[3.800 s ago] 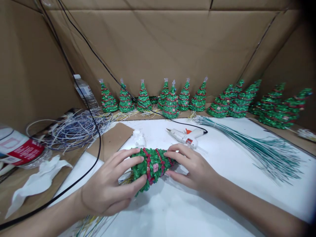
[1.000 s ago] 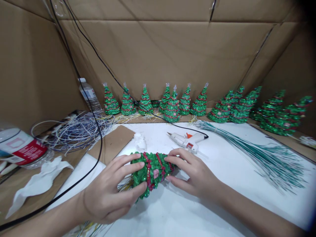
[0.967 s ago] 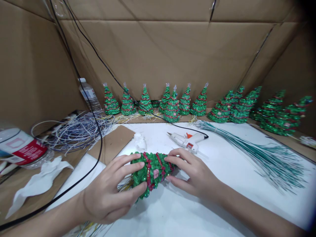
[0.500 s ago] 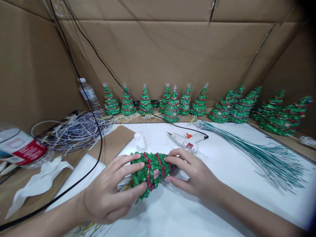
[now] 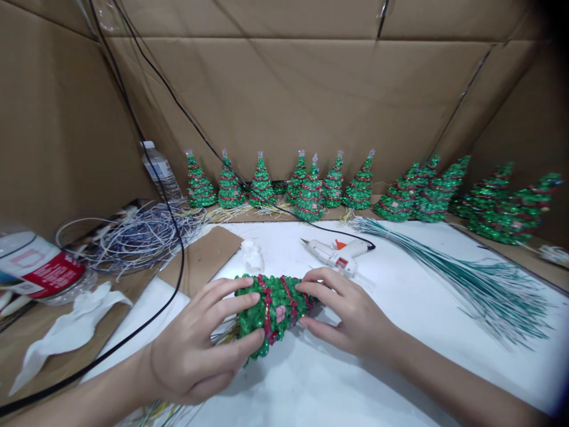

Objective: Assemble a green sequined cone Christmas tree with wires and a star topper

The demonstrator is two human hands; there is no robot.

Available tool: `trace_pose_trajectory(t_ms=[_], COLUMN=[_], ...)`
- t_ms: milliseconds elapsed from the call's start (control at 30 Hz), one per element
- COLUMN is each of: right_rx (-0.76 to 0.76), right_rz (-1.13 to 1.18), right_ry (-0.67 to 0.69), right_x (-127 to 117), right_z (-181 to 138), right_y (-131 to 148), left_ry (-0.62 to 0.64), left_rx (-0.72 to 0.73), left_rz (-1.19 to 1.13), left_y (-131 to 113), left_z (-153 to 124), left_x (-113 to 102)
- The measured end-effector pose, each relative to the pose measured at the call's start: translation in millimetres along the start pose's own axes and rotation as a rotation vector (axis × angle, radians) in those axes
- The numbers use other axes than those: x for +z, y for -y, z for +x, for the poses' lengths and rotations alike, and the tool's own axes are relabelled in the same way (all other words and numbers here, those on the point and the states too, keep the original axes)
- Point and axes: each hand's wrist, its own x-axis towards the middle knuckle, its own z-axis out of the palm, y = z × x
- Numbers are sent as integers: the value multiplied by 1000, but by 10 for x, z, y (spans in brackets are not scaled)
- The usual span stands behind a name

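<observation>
A small green glitter Christmas tree (image 5: 272, 307) with red bead garlands lies on its side over the white table top (image 5: 400, 296), its tip pointing right. My left hand (image 5: 200, 347) grips its wide base end with thumb below and fingers on top. My right hand (image 5: 347, 311) pinches the narrow tip end. Thin yellowish wires stick out from under the base toward me. A white hot glue gun (image 5: 335, 252) with an orange trigger lies just beyond my right hand.
A row of finished green trees (image 5: 306, 187) stands along the cardboard back wall, with more lying at the right (image 5: 502, 204). A bundle of green wires (image 5: 466, 273) fans out at the right. A wire tangle (image 5: 137, 234), water bottle (image 5: 160, 169), black cord (image 5: 178, 261) and white tissue (image 5: 71, 329) sit left.
Almost nothing differs over the last second; both hands keep the same grip on the tree. Since the oldest frame the view has tilted slightly, so everything sits a little lower.
</observation>
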Motion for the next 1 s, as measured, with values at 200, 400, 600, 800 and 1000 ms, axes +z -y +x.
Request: trace_pose_trajectory(t_ms=[200, 400, 600, 800, 1000], right_rx=[-3, -2, -8, -1, 3], right_rz=[2, 0, -3, 1, 8], right_ry=[2, -1, -4, -1, 1], right_x=[2, 0, 4, 6, 1], right_z=[-10, -6, -12, -2, -2], right_y=[-2, -4, 4, 8, 4], left_ry=[-2, 3, -1, -20, -12], left_rx=[-10, 2, 0, -11, -13], left_rz=[7, 9, 15, 27, 37], left_y=[-11, -4, -2, -10, 1], left_z=[-12, -5, -13, -12, -2], left_x=[1, -3, -2, 2, 2])
